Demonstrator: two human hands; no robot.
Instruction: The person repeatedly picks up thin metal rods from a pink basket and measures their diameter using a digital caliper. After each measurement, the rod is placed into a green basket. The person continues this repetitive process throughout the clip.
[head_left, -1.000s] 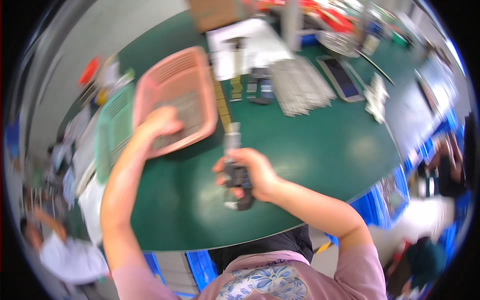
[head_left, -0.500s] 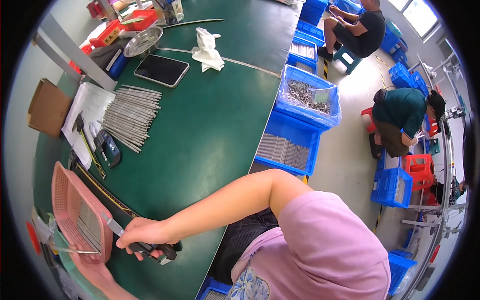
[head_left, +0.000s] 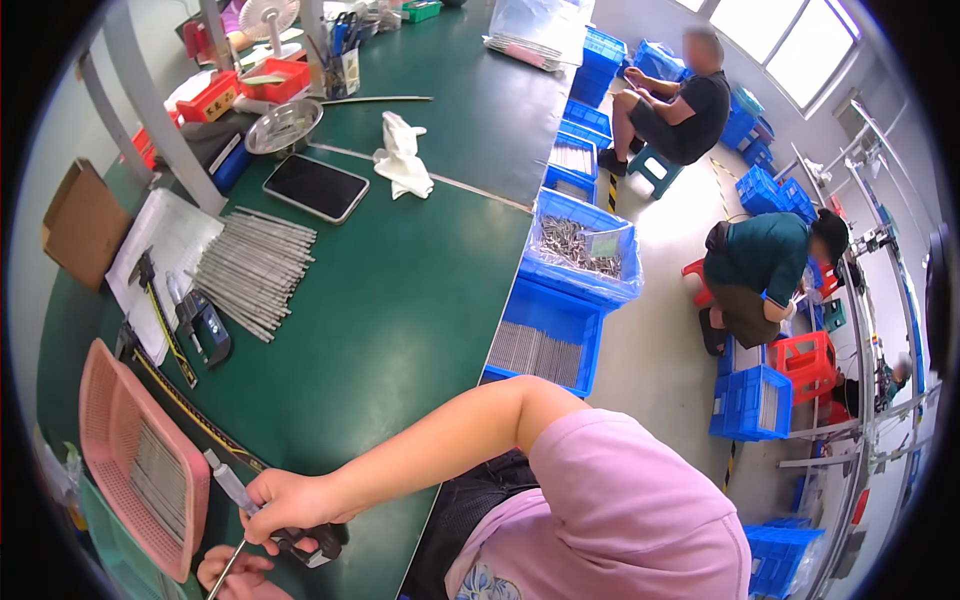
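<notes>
My right hand (head_left: 288, 508) is closed around a digital micrometer (head_left: 232, 482). Its silver barrel sticks out past my fingers toward the pink basket, and its dark frame shows below my palm. Just below, my left hand (head_left: 245, 577) pinches a thin metal rod (head_left: 226, 570). The rod's upper end reaches up to the micrometer; whether it sits between the jaws is hidden by my right hand. To the left stands the pink plastic basket (head_left: 98, 420), tilted in view, with several rods (head_left: 160, 480) inside. A row of similar rods (head_left: 255, 270) lies on the green table.
Near the rods lie another micrometer (head_left: 205, 325), a caliper (head_left: 165, 315) and paper (head_left: 180, 225). Farther off are a phone (head_left: 316, 187), a metal dish (head_left: 284, 127) and a white glove (head_left: 402, 157). Blue crates (head_left: 590, 350) line the table's right side. Two people (head_left: 765, 265) sit beyond.
My left hand has come away from the pink basket with the rod, bringing it beside the micrometer. My right hand keeps its hold. The whole view has shifted slightly.
</notes>
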